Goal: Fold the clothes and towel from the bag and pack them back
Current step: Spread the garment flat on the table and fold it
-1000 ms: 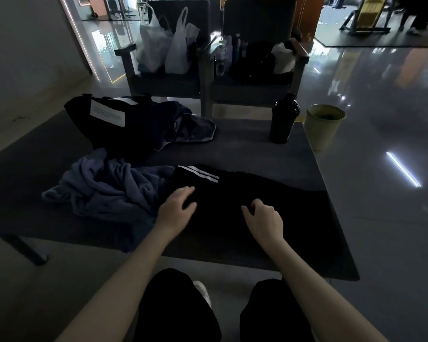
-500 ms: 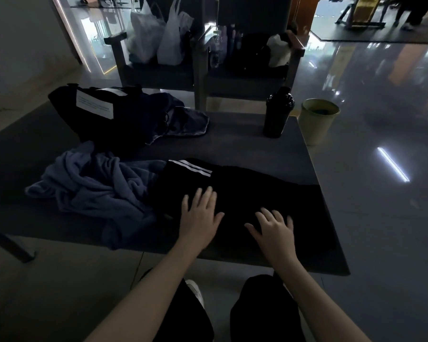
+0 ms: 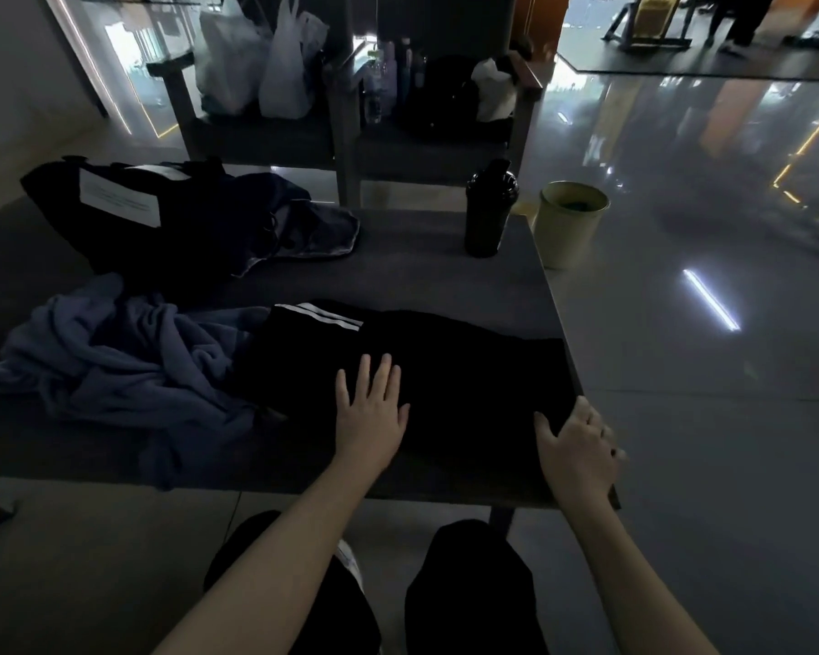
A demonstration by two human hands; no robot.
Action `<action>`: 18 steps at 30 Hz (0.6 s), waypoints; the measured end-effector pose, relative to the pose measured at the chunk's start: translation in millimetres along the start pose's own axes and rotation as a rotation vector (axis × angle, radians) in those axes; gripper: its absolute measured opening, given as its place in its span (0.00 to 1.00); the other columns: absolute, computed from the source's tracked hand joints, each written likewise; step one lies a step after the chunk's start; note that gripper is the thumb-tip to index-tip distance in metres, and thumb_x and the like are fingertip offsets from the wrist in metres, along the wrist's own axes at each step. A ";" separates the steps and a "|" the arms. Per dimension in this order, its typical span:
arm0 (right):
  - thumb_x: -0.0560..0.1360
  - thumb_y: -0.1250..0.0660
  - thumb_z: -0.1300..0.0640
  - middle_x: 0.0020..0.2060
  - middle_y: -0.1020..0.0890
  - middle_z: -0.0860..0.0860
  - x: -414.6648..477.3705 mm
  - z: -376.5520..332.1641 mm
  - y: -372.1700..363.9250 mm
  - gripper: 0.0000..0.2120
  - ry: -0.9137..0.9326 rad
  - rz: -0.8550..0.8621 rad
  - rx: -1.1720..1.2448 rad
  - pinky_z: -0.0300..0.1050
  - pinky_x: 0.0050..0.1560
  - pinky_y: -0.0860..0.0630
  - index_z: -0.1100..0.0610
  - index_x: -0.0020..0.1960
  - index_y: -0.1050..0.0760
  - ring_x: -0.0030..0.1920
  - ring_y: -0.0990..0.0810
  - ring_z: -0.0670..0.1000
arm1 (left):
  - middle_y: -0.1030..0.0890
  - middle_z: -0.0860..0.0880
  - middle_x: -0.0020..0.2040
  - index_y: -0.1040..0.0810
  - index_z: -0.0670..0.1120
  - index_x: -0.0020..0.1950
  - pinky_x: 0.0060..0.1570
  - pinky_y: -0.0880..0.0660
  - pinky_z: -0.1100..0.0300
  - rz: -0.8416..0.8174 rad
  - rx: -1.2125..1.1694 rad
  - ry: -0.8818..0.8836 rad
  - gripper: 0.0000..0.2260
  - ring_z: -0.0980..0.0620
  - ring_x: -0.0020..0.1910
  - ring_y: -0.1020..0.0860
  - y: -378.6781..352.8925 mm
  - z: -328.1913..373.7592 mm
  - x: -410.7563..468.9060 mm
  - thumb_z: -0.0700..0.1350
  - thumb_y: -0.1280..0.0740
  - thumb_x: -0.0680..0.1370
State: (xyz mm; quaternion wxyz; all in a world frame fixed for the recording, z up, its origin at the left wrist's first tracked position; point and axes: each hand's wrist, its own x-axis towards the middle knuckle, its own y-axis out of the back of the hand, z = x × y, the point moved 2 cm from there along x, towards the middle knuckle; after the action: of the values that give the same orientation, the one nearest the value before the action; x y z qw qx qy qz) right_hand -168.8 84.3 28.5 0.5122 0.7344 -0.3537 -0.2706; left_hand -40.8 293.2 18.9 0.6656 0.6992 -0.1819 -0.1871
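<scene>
A black garment with white stripes (image 3: 450, 371) lies spread across the near right part of the dark table (image 3: 422, 262). My left hand (image 3: 372, 413) presses flat on its middle, fingers apart. My right hand (image 3: 575, 446) rests at the garment's right end by the table's corner, fingers curled over the cloth edge. A crumpled blue towel (image 3: 114, 366) lies to the left, touching the garment. The black bag (image 3: 128, 215) with a white label sits at the back left, a blue-grey cloth (image 3: 313, 229) spilling from it.
A black shaker bottle (image 3: 488, 210) stands at the table's far right edge. A pale green bin (image 3: 570, 224) is on the floor beside it. Two dark chairs (image 3: 351, 134) with plastic bags and bottles stand behind the table. My knees are under the near edge.
My right hand slid right along the black garment to its end at the table corner. My left hand moved right to the garment's middle and flattened.
</scene>
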 end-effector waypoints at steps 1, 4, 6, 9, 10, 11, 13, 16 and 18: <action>0.77 0.42 0.41 0.69 0.32 0.59 -1.0 -1.3 1.5 0.32 -0.001 0.019 -0.012 0.59 0.64 0.38 0.60 0.73 0.41 0.68 0.35 0.60 | 0.56 0.50 0.79 0.54 0.47 0.78 0.72 0.59 0.42 0.032 0.009 -0.059 0.25 0.46 0.77 0.59 0.1 4.2 -0.7 0.54 0.53 0.83; 0.78 0.44 0.42 0.66 0.29 0.59 -2.8 -4.9 6.2 0.29 -0.018 0.021 -0.039 0.58 0.62 0.36 0.59 0.72 0.39 0.66 0.33 0.60 | 0.53 0.53 0.79 0.51 0.50 0.78 0.73 0.57 0.44 -0.034 -0.115 -0.105 0.24 0.49 0.77 0.57 -2.5 9.9 0.6 0.54 0.53 0.83; 0.78 0.43 0.44 0.64 0.27 0.60 -1.4 -6.3 9.6 0.27 -0.017 0.018 -0.013 0.57 0.61 0.34 0.60 0.71 0.37 0.64 0.31 0.60 | 0.53 0.54 0.79 0.52 0.51 0.78 0.73 0.56 0.45 -0.089 -0.152 -0.081 0.24 0.50 0.77 0.57 -5.0 9.6 1.4 0.55 0.55 0.83; 0.77 0.39 0.49 0.61 0.27 0.61 4.4 -5.6 15.7 0.26 -0.047 -0.020 0.153 0.56 0.58 0.31 0.62 0.69 0.36 0.61 0.29 0.62 | 0.54 0.54 0.79 0.53 0.51 0.78 0.74 0.56 0.45 -0.103 -0.137 -0.082 0.24 0.50 0.77 0.57 -4.0 10.0 1.5 0.55 0.55 0.83; 0.76 0.38 0.50 0.61 0.27 0.62 7.8 -4.1 17.2 0.26 -0.081 -0.055 0.220 0.56 0.58 0.29 0.63 0.68 0.36 0.60 0.28 0.62 | 0.54 0.53 0.79 0.53 0.51 0.78 0.74 0.56 0.44 -0.100 -0.131 -0.079 0.24 0.50 0.77 0.57 -3.5 10.3 1.7 0.55 0.55 0.83; 0.75 0.37 0.50 0.60 0.27 0.62 11.8 -2.6 18.7 0.26 -0.125 -0.101 0.269 0.56 0.58 0.28 0.64 0.66 0.36 0.60 0.28 0.62 | 0.54 0.53 0.79 0.53 0.51 0.78 0.74 0.55 0.44 -0.099 -0.123 -0.077 0.24 0.49 0.77 0.56 -3.5 10.6 1.6 0.55 0.55 0.83; 0.74 0.36 0.49 0.60 0.27 0.61 17.9 -0.7 22.0 0.26 -0.199 -0.191 0.270 0.56 0.59 0.28 0.64 0.65 0.35 0.61 0.28 0.62 | 0.54 0.53 0.79 0.54 0.51 0.78 0.74 0.55 0.44 -0.103 -0.113 -0.072 0.24 0.49 0.77 0.56 -4.2 11.6 1.0 0.55 0.55 0.83; 0.75 0.39 0.44 0.64 0.31 0.61 16.3 -5.2 23.6 0.28 -0.205 -0.247 0.007 0.55 0.62 0.33 0.61 0.67 0.35 0.65 0.33 0.61 | 0.54 0.53 0.79 0.54 0.51 0.78 0.74 0.55 0.44 -0.100 -0.118 -0.068 0.24 0.49 0.77 0.56 -3.8 11.9 1.0 0.55 0.55 0.83; 0.77 0.41 0.43 0.66 0.33 0.61 7.5 -11.8 19.2 0.27 -0.162 -0.215 -0.138 0.56 0.63 0.34 0.60 0.68 0.36 0.66 0.35 0.61 | 0.54 0.53 0.79 0.54 0.51 0.78 0.73 0.55 0.44 -0.094 -0.116 -0.060 0.24 0.49 0.77 0.56 -4.1 12.5 0.5 0.55 0.55 0.83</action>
State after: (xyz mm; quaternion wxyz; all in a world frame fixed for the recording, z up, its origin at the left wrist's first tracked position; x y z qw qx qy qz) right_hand -159.9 80.6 50.3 0.4994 0.7069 -0.2937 -0.4058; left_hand -46.6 282.3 14.2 0.6898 0.6612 -0.1575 -0.2495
